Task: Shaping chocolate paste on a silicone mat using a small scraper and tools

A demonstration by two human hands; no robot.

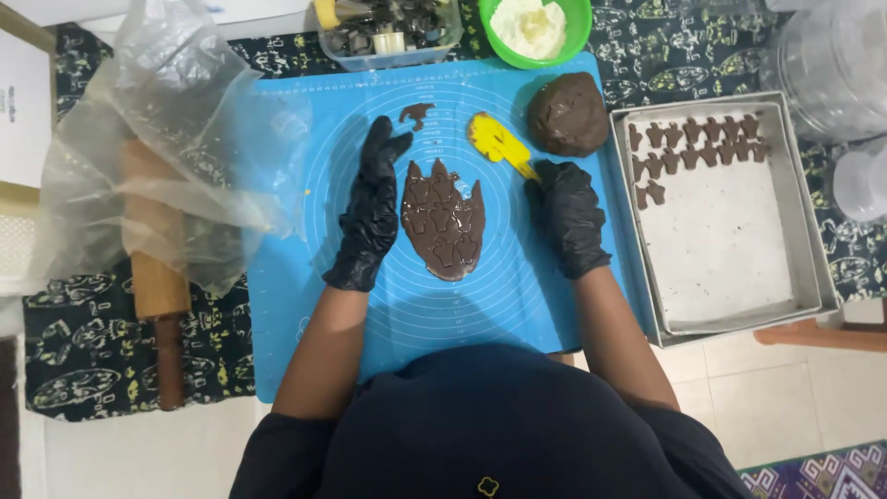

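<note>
A flat brown dough sheet (443, 222), stamped with little shapes, lies in the middle of the blue mat (504, 305). The left hand (371, 211) rests flat and open along its left edge, holding nothing. The right hand (570, 215) pinches a yellow scraper (497, 140) just right of it. Bare mat lies below. A dough ball (567, 113) and baking tray (813, 249) sit farther right.

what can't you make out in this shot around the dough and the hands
- Head view: the right hand covers the lower end of the yellow scraper, so the grip is hidden.
- The clear tub of cutters and the green bowl are cut off by the top edge.
- The rolling pin is half hidden under the plastic sheet.
- The shapes pressed in the rolled dough are too small to identify.
- The left hand lies beside the dough; contact is unclear.
</note>
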